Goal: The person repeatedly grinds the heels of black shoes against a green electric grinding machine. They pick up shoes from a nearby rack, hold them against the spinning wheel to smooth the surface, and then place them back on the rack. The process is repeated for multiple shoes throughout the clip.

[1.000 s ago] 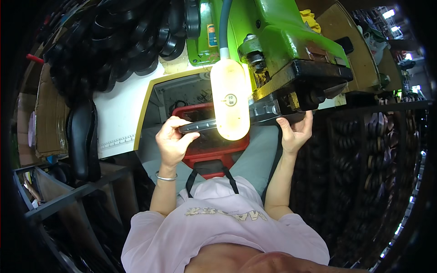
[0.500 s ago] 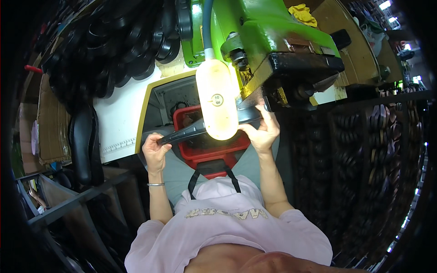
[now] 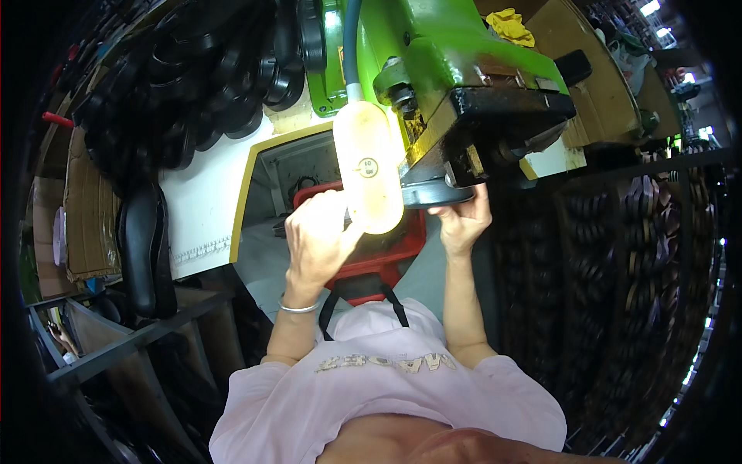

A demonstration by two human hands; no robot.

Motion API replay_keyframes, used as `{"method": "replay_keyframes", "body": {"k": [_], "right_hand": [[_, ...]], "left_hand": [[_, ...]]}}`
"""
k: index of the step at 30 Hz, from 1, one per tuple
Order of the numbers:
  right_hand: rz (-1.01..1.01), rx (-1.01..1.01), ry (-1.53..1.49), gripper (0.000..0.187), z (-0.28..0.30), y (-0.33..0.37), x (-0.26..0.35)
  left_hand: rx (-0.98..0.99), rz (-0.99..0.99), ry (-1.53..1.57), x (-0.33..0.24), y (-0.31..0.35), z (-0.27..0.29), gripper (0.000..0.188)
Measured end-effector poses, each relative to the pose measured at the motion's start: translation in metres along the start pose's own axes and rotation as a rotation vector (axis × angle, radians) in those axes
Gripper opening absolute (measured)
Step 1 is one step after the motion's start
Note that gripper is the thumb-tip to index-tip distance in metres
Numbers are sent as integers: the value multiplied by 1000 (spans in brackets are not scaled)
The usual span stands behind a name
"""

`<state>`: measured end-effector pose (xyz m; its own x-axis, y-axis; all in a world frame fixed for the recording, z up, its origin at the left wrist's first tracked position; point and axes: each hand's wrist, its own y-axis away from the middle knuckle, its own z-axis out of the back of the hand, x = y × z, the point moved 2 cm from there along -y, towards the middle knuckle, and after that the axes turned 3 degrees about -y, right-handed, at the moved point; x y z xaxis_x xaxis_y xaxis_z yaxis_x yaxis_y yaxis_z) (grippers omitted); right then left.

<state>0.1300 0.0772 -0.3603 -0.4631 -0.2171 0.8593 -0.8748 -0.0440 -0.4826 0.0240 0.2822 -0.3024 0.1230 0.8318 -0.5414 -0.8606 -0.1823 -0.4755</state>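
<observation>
A black shoe sole (image 3: 437, 193) lies against the machine head, partly hidden behind the bright lamp (image 3: 363, 158). My right hand (image 3: 466, 223) pinches its right end, thumb below and fingers behind the edge. Left of the lamp, my left hand (image 3: 315, 238) is closed round the sole's other part, with its fingertips covered by the lamp. The green machine (image 3: 471, 62) has a dark head (image 3: 506, 112) just above the sole. Beneath my hands is a red basket (image 3: 371, 271).
Many black soles (image 3: 209, 77) are heaped on the white worktop (image 3: 201, 209) at the left. A single sole (image 3: 141, 247) leans by a cardboard box (image 3: 91, 209). Another box (image 3: 599, 93) holds a yellow cloth (image 3: 510, 27). Racks (image 3: 618, 271) of soles stand at the right.
My left hand has moved right and up, from the sole's left end to beside the lamp. The sole and my right hand have shifted right along the machine head.
</observation>
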Motion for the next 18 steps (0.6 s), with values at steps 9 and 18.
{"method": "replay_keyframes", "body": {"k": [9, 18], "right_hand": [[-75, -85, -228, 73, 1, 1, -1], [-138, 71, -155, 71, -11, 19, -19]], "left_hand": [[-29, -94, 23, -13, -16, 6, 37], [-35, 91, 113, 11, 6, 14, 27]]}}
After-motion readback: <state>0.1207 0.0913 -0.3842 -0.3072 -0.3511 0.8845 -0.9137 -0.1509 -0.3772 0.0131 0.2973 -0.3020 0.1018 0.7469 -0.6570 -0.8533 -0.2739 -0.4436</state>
